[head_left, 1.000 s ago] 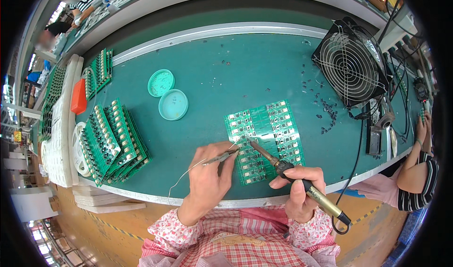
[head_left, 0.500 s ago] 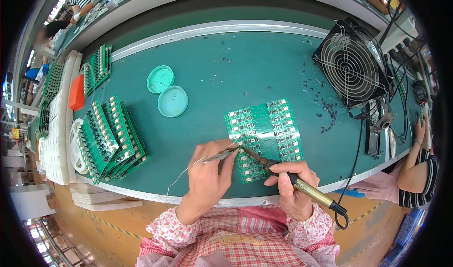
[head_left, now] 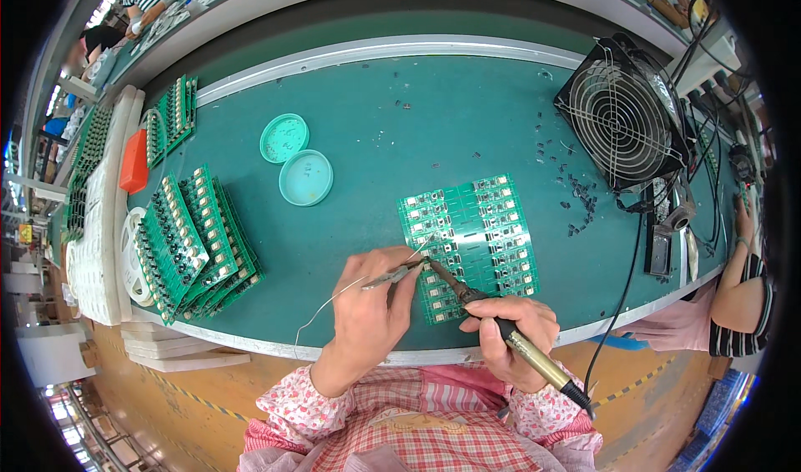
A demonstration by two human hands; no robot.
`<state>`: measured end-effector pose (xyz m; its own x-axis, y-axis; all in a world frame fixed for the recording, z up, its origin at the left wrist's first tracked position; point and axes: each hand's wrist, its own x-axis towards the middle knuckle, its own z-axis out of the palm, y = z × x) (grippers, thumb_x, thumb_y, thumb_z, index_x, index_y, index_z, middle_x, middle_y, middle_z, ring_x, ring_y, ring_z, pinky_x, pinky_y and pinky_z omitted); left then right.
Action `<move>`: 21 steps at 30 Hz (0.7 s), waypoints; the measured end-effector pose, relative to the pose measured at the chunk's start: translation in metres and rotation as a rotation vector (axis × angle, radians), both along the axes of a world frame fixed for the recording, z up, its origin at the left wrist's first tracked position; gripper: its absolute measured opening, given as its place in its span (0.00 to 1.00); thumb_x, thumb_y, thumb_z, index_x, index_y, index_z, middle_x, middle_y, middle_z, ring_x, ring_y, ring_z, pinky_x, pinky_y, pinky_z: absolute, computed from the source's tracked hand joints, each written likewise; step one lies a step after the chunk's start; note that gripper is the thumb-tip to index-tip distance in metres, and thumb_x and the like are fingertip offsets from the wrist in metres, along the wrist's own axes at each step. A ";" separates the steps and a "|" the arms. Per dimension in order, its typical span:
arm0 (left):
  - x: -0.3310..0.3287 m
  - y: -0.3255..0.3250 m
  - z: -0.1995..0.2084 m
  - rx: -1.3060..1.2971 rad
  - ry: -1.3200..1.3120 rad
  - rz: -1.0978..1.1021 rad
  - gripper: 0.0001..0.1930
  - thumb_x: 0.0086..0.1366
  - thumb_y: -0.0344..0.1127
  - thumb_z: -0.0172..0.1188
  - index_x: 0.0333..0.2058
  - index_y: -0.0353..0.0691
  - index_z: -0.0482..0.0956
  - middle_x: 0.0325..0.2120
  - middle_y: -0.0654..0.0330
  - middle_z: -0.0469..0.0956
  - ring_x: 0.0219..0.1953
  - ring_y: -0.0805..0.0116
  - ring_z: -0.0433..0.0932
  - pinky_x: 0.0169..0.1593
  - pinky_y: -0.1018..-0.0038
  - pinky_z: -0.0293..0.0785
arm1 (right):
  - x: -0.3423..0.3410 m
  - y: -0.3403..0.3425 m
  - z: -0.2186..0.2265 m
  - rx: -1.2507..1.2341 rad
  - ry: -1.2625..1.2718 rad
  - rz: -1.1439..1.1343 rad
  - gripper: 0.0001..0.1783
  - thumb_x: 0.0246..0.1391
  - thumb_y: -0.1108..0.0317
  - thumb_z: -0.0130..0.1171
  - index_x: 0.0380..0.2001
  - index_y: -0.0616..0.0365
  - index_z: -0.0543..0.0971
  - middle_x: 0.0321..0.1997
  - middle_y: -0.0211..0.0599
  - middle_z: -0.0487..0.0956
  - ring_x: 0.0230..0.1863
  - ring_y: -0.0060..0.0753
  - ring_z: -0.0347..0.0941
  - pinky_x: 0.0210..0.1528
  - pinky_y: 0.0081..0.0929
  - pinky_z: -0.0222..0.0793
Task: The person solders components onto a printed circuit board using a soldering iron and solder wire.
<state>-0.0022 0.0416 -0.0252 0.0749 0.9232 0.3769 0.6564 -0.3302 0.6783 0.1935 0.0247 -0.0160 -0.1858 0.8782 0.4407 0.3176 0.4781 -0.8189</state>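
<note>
On the far left I see a white spool (head_left: pixel 129 255) at the counter (head_left: pixel 375 130) edge, and beside it a leaning stack of green circuit boards (head_left: pixel 196 243) resting loosely on one another; an elbow nudge could slide them off the front lip. Further in sit two teal lids (head_left: pixel 296 159), well apart from the work.

My left hand (head_left: pixel 367 305) has its fingers pinched narrow around a thin solder wire (head_left: pixel 334 297), whose loose tail trails back toward the counter edge. If that tail snags on a sleeve, the fed end could jerk off the joint and bridge neighbouring pads.

The wire's tip meets the tip of the soldering iron (head_left: pixel 476 305) on the lower left part of the green panel of small boards (head_left: pixel 471 243), which lies flat near the counter's front. My right hand (head_left: pixel 509 338) is closed around the iron's handle like a pen. The left fingertips sit near the hot tip, so a slip risks a burn.

To the right, the iron's black cord (head_left: pixel 622 305) hangs over the edge, where I judge a tug could drag the tip across the panel. Loose dark parts (head_left: pixel 580 201) lie scattered before the fan (head_left: pixel 626 109).
</note>
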 end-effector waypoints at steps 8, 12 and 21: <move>0.000 0.000 -0.001 0.027 -0.002 -0.011 0.10 0.58 0.20 0.64 0.39 0.35 0.81 0.38 0.55 0.83 0.37 0.55 0.80 0.42 0.66 0.74 | 0.014 -0.022 -0.001 -0.028 0.063 -0.186 0.08 0.59 0.71 0.60 0.41 0.61 0.79 0.23 0.36 0.83 0.22 0.31 0.81 0.27 0.27 0.75; 0.000 -0.001 -0.001 0.027 0.003 -0.011 0.10 0.58 0.20 0.64 0.39 0.35 0.80 0.38 0.54 0.83 0.37 0.55 0.80 0.42 0.66 0.74 | 0.011 -0.031 -0.007 0.026 0.000 -0.219 0.10 0.59 0.73 0.59 0.44 0.61 0.79 0.27 0.39 0.83 0.26 0.35 0.79 0.31 0.29 0.75; -0.019 -0.015 0.008 -0.123 -0.161 0.106 0.07 0.64 0.20 0.61 0.41 0.31 0.78 0.35 0.58 0.82 0.37 0.71 0.81 0.45 0.76 0.76 | 0.012 -0.032 -0.016 0.108 -0.024 -0.240 0.10 0.59 0.74 0.59 0.44 0.62 0.77 0.29 0.40 0.83 0.28 0.37 0.79 0.32 0.30 0.75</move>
